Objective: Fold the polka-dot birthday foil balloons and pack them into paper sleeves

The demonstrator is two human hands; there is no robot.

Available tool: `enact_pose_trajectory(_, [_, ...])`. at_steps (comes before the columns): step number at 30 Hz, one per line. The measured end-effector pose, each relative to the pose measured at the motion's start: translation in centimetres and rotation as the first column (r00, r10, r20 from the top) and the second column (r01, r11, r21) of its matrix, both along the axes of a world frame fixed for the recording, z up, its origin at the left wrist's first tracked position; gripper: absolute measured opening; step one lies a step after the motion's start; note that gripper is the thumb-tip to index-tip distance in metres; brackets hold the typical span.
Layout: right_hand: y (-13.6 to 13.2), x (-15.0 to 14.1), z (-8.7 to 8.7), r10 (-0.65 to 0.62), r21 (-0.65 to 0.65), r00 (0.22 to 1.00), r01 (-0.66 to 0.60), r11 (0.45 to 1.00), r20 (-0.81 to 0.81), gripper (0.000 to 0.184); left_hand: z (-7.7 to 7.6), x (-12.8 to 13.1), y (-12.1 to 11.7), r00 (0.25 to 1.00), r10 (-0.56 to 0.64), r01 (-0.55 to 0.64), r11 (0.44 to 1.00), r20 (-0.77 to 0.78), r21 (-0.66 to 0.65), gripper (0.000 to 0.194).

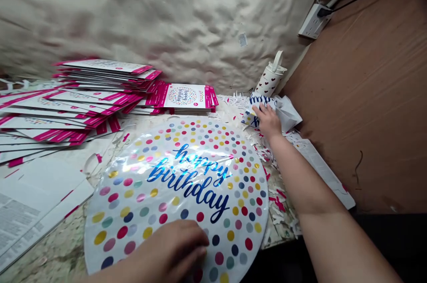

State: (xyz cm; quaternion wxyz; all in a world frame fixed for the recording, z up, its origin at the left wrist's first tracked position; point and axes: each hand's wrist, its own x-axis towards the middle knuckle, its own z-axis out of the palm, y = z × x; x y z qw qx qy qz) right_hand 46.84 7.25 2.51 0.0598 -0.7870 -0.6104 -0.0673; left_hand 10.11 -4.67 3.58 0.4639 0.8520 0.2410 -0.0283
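L hand (168, 247) curled on foil balloon (176, 185); R hand (267, 120) on crumpled foil (283, 111).

A foil balloon (176, 194) lies on the table (56, 247), with stacked packets (100, 66) to its left and a bottle (271, 79) behind.

One left hand (167, 249), one right hand (267, 121), one foil balloon (176, 185), one heart-print bottle (271, 74), one power strip (313, 22)

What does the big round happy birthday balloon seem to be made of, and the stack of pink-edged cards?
The round balloon looks like thin metallic foil, probably mylar: glossy, with silvery glare and fine crinkles. The pink-edged cards look like printed paperboard, flat and stiff with a smooth, possibly coated face.
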Motion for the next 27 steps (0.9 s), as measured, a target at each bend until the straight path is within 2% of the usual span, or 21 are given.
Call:
enact_pose_trajectory(1, [0.8, 0.7, -0.9, -0.001, -0.097, 1.0, -0.001, 0.995, -0.016, 0.047, -0.2, 0.1, -0.6, 0.998, -0.068, 0.067, 0.994, 0.01, 0.081, 0.019])
enact_pose_trajectory(3, [1.8, 1.4, -2.6, 0.002, -0.213, 0.998, -0.014, 0.977, -0.058, 0.052, -0.7, 0.3, -1.5, 0.984, -0.179, 0.175, 0.951, -0.005, 0.256, 0.014])
enact_pose_trajectory(6, [1.9, 1.4, -3.5, -0.031, -0.29, 0.996, 0.005, 0.957, -0.085, 0.069, -1.9, 0.7, -2.7, 0.953, -0.285, 0.298, 0.82, -0.103, 0.489, 0.012])
enact_pose_trajectory(9, [-0.4, -0.4, -2.1, -0.008, -0.174, 0.995, -0.009, 0.985, -0.097, 0.074, -3.4, 0.6, -4.0, 0.925, -0.349, 0.359, 0.677, -0.149, 0.643, 0.024])
enact_pose_trajectory(11, [-3.9, -3.2, -0.8, 0.137, -0.067, 0.971, -0.152, 0.986, -0.197, 0.064, -3.9, 0.0, -4.9, 0.914, -0.378, 0.367, 0.624, -0.145, 0.69, 0.023])
enact_pose_trajectory(12, [-6.2, -5.0, -0.4, 0.246, -0.054, 0.922, -0.274, 0.96, -0.298, 0.052, -4.0, -0.4, -5.2, 0.916, -0.375, 0.365, 0.63, -0.143, 0.686, 0.022])
enact_pose_trajectory(13, [-8.7, -7.0, -0.1, 0.331, -0.086, 0.834, -0.407, 0.91, -0.442, 0.039, -3.9, -0.8, -5.3, 0.923, -0.358, 0.359, 0.67, -0.141, 0.65, 0.021])
enact_pose_trajectory(14, [-11.3, -9.1, 0.1, 0.405, -0.136, 0.697, -0.582, 0.802, -0.592, 0.033, -3.6, -1.2, -5.2, 0.938, -0.318, 0.335, 0.741, -0.134, 0.582, 0.021])
enact_pose_trajectory(15, [-13.8, -11.0, 0.0, 0.45, -0.128, 0.541, -0.728, 0.673, -0.71, 0.028, -3.3, -1.6, -4.9, 0.96, -0.249, 0.278, 0.829, -0.125, 0.485, 0.021])
enact_pose_trajectory(16, [-16.0, -12.7, -0.1, 0.454, -0.101, 0.436, -0.798, 0.594, -0.777, 0.026, -2.9, -1.9, -4.4, 0.982, -0.149, 0.182, 0.914, -0.12, 0.362, 0.019])
enact_pose_trajectory(17, [-17.7, -14.1, -0.3, 0.437, -0.079, 0.384, -0.817, 0.571, -0.813, 0.026, -2.5, -2.1, -3.7, 0.991, -0.043, 0.07, 0.974, -0.13, 0.214, 0.016])
enact_pose_trajectory(18, [-19.0, -15.1, -0.5, 0.419, -0.061, 0.354, -0.819, 0.57, -0.836, 0.027, -2.2, -2.2, -2.8, 0.987, 0.048, -0.04, 0.997, -0.153, 0.059, 0.013])
enact_pose_trajectory(19, [-19.8, -15.8, -0.6, 0.397, -0.054, 0.346, -0.807, 0.588, -0.85, 0.028, -1.9, -2.3, -1.9, 0.976, 0.111, -0.131, 0.987, -0.188, -0.097, 0.014])
enact_pose_trajectory(21, [-20.2, -16.4, -0.7, 0.354, -0.061, 0.329, -0.802, 0.594, -0.876, 0.031, -1.8, -2.2, -0.2, 0.962, 0.14, -0.22, 0.906, -0.236, -0.36, 0.025])
enact_pose_trajectory(22, [-20.0, -16.5, -0.6, 0.338, -0.069, 0.32, -0.808, 0.585, -0.885, 0.031, -1.8, -2.0, 0.4, 0.96, 0.142, -0.238, 0.866, -0.24, -0.44, 0.029])
enact_pose_trajectory(24, [-19.4, -16.8, -0.4, 0.318, -0.091, 0.348, -0.788, 0.608, -0.882, 0.031, -1.9, -1.7, 1.0, 0.959, 0.172, -0.265, 0.832, -0.227, -0.487, 0.032])
enact_pose_trajectory(27, [-18.9, -17.6, -0.2, 0.276, -0.116, 0.42, -0.701, 0.704, -0.864, 0.03, -1.7, -1.3, 0.9, 0.95, 0.243, -0.309, 0.832, -0.198, -0.462, 0.034])
